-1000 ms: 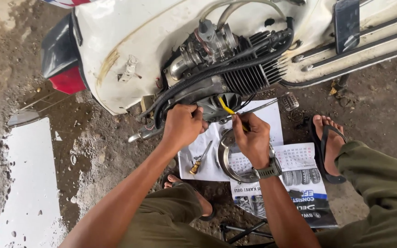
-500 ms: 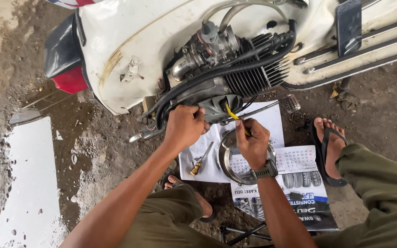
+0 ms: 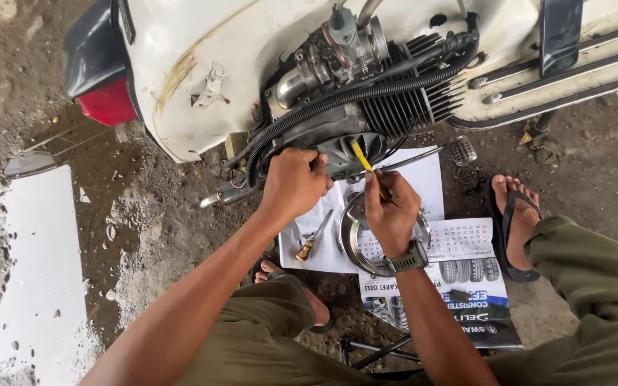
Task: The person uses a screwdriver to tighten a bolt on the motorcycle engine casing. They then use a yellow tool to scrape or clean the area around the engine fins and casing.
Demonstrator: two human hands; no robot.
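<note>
The yellow tool (image 3: 363,159) sits pinched in my right hand (image 3: 391,212), fingers closed round it, its tip up against the dark engine cover (image 3: 348,150) under the white scooter (image 3: 237,57). My left hand (image 3: 295,182) is curled tight against the same cover, just beside a black ribbed hose (image 3: 366,91). Below my hands a metal ring (image 3: 352,239) and a small screwdriver (image 3: 312,239) lie on paper sheets (image 3: 430,179) spread over the dirt. My sandal (image 3: 513,229) rests near them.
</note>
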